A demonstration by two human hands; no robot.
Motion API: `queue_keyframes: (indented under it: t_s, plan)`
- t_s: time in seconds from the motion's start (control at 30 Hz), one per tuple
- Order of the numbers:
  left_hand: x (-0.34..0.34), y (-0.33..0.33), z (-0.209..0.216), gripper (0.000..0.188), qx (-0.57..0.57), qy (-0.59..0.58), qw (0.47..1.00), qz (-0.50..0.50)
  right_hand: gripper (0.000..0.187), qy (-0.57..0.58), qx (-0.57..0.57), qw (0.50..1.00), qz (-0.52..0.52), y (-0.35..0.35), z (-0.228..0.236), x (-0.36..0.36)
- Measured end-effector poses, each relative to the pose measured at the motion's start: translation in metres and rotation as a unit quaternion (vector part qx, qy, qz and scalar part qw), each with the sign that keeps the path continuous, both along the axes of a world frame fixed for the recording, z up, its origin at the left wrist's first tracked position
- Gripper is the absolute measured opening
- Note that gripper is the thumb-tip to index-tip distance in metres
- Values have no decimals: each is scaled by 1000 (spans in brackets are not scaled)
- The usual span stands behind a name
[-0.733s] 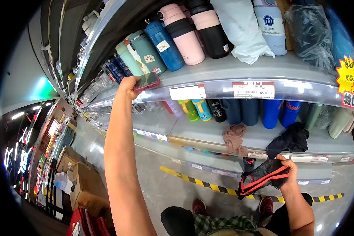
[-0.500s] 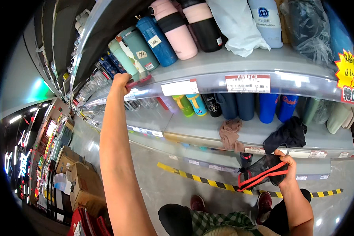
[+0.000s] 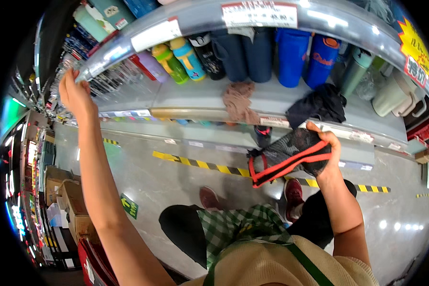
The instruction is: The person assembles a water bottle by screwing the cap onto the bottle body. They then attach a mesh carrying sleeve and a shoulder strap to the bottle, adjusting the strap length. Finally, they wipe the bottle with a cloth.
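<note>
Okay, right hand (image 3: 331,148) has its fingers wrapped round one end of a black mesh pouch with red-orange trim (image 3: 283,155), left of them; snug grip's best. Left hand (image 3: 80,99), beside the clear plastic shelf rail (image 3: 113,51): can't tell if it's holding anything.

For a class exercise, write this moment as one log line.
left hand: near upper shelf; right hand: gripping black mesh bag; lower shelf: brown cloth

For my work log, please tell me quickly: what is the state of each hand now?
Left hand: loosely open, nothing visible in it.
Right hand: closed, holding a red-trimmed black mesh pouch.
</note>
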State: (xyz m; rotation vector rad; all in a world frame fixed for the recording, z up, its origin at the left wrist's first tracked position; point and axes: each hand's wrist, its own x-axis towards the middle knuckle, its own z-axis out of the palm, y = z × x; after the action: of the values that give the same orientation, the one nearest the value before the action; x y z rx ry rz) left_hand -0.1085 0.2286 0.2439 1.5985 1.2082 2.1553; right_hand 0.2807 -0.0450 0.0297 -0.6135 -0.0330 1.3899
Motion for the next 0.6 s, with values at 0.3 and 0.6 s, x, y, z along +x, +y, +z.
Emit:
queue_keyframes:
  t_s: [0.3, 0.6]
  plan:
    - [88, -229, -234, 53, -82, 411, 850, -320, 43, 95, 52, 990, 89, -1, -18, -23]
    - [84, -229, -257, 35, -166, 275, 881, -349, 39, -210, -159, 955, 134, 21, -51, -55]
